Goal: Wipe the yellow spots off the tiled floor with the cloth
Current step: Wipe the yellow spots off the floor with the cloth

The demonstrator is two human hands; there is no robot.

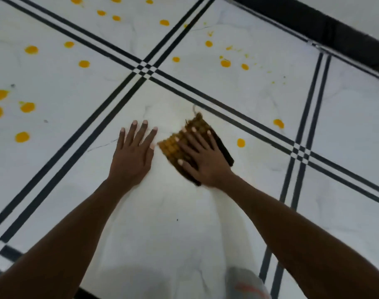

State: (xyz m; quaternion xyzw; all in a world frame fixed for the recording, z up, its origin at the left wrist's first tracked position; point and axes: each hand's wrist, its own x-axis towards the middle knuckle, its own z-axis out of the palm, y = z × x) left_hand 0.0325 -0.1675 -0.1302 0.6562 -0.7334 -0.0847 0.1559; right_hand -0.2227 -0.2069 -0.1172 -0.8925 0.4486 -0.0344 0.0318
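A folded brown-and-yellow checked cloth (pixel 175 145) lies flat on the white tiled floor (pixel 162 223). My right hand (pixel 202 158) presses on top of it with fingers spread. My left hand (pixel 133 152) rests palm down on the bare tile just left of the cloth, fingers apart, holding nothing. Two yellow spots (pixel 240 143) (pixel 278 123) sit on the same tile, to the right of the cloth. Many more yellow spots cover the far-left tile (pixel 22 137) and the far tiles (pixel 225 63).
Black double stripes (pixel 145 69) border each tile and cross beyond my hands. A dark skirting band (pixel 335 29) runs along the top right edge. A grey and orange piece of clothing (pixel 244 283) shows at the bottom.
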